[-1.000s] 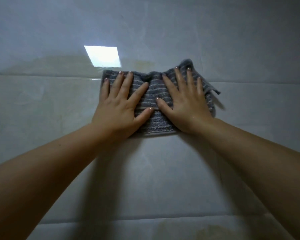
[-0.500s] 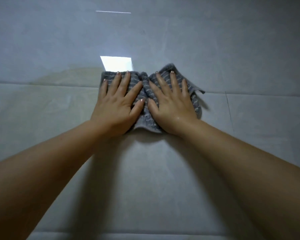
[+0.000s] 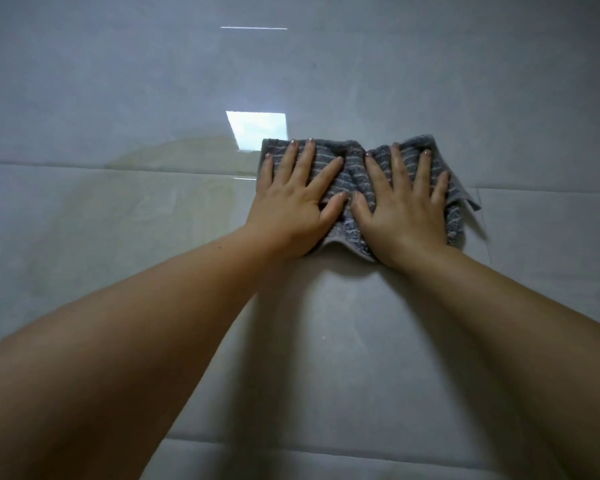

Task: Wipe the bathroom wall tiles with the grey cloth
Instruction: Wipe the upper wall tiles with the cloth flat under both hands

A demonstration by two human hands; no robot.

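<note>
Two hands (image 3: 291,216) (image 3: 406,216), one grey cloth (image 3: 353,169)

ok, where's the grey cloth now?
Head view, right of centre: grey cloth lies on the wall tiles under the left hand and right hand, just below the bright reflection.

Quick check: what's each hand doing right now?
Left hand: open, flat, pressing the grey cloth.
Right hand: open, flat, pressing the same cloth.
</note>
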